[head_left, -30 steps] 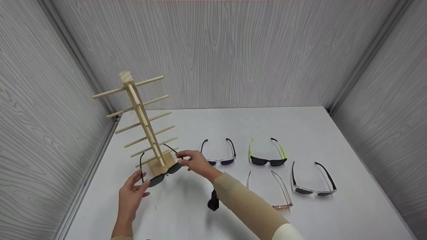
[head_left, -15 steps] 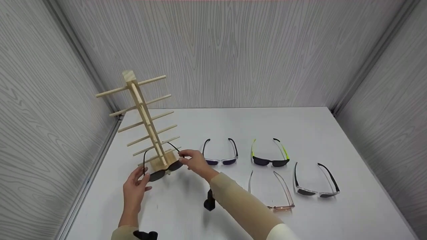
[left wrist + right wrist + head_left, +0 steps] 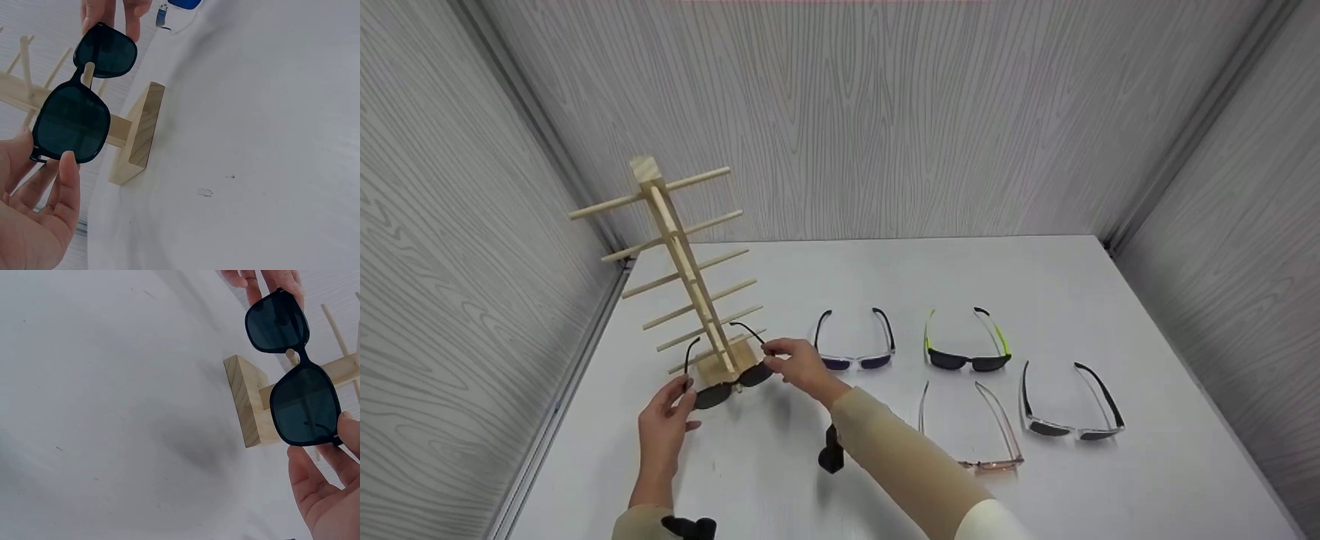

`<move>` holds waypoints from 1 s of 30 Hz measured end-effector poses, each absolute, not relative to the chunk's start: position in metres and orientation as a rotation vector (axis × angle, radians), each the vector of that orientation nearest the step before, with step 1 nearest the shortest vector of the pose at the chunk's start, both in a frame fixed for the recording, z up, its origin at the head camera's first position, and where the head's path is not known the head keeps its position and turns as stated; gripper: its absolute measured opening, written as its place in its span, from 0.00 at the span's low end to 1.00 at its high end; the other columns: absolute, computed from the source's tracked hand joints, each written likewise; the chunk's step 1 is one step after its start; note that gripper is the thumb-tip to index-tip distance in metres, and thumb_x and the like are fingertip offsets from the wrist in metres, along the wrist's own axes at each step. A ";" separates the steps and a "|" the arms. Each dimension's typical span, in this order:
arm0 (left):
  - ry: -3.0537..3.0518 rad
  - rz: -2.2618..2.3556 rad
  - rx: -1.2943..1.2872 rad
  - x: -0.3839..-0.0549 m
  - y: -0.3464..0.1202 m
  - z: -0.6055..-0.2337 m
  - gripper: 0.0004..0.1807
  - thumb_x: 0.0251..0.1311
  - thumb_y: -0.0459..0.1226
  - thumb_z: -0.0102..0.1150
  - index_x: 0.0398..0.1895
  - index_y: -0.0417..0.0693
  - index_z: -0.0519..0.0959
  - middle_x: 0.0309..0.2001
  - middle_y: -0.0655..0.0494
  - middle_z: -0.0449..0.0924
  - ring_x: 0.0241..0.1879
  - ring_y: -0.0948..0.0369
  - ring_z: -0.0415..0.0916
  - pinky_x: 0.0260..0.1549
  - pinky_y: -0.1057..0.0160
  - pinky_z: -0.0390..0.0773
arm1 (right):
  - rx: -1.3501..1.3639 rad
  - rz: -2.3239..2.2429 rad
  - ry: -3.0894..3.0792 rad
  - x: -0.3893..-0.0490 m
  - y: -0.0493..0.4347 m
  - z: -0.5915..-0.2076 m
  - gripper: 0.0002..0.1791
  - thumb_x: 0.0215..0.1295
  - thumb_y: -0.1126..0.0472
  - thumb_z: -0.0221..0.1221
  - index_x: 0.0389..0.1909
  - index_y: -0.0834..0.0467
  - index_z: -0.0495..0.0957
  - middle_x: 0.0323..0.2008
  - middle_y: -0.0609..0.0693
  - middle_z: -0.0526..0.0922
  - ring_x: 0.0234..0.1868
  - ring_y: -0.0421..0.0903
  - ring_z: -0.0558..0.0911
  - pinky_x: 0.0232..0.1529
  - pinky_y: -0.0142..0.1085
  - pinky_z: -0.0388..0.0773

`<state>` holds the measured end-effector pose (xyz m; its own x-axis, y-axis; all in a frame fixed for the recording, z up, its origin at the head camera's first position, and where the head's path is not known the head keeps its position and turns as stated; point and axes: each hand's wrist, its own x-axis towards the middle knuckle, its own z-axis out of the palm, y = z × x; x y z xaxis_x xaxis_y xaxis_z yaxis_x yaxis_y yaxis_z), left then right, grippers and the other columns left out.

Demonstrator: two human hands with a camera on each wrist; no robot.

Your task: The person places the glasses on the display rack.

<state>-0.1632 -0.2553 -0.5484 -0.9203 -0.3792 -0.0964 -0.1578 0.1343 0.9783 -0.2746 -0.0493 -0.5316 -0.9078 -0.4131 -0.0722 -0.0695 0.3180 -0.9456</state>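
Black sunglasses (image 3: 714, 395) with dark lenses are at the lowest part of a wooden display stand (image 3: 682, 262), their temples reaching back on either side of its post. My left hand (image 3: 661, 424) pinches the left end of the frame, and my right hand (image 3: 802, 367) pinches the right end near the hinge. Both wrist views show a short peg (image 3: 88, 74) of the stand at the nose bridge, between the two lenses. In the right wrist view, the stand's base block (image 3: 246, 402) shows behind the sunglasses (image 3: 304, 405). Whether the bridge rests its weight on the peg, I cannot tell.
On the white table (image 3: 900, 277) to the right lie clear-framed sunglasses (image 3: 855, 364), black-and-yellow sunglasses (image 3: 967, 364), pink-framed glasses (image 3: 997, 465) and more clear-framed sunglasses (image 3: 1072, 431) with black temples. Grey wood-grain panels (image 3: 840, 120) enclose the back and sides.
Compared with a second ago, the left end of the sunglasses is slightly higher, and the bridge has come up to the stand's lowest front peg. Both hands keep their hold.
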 end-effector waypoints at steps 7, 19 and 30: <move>-2.258 -1.889 0.551 -0.167 -0.256 -0.550 0.23 0.66 0.40 0.52 0.63 0.46 0.68 0.59 0.51 0.70 0.45 0.61 0.72 0.32 0.67 0.79 | -0.425 -1.629 2.290 -0.275 -0.047 -0.535 0.16 0.64 0.64 0.57 0.51 0.63 0.77 0.45 0.51 0.81 0.34 0.41 0.78 0.26 0.32 0.76; -2.209 -1.867 0.579 -0.158 -0.258 -0.555 0.22 0.66 0.43 0.52 0.61 0.46 0.70 0.58 0.50 0.70 0.40 0.65 0.76 0.32 0.68 0.79 | -0.338 -1.729 2.209 -0.274 -0.040 -0.540 0.17 0.65 0.62 0.56 0.53 0.61 0.75 0.42 0.52 0.81 0.38 0.54 0.82 0.30 0.39 0.79; -2.194 -1.751 0.575 -0.148 -0.258 -0.548 0.25 0.63 0.49 0.53 0.60 0.45 0.71 0.57 0.50 0.71 0.40 0.66 0.75 0.33 0.70 0.79 | -0.188 -1.787 2.171 -0.266 -0.030 -0.526 0.17 0.66 0.60 0.56 0.53 0.62 0.74 0.42 0.56 0.81 0.40 0.57 0.82 0.38 0.46 0.79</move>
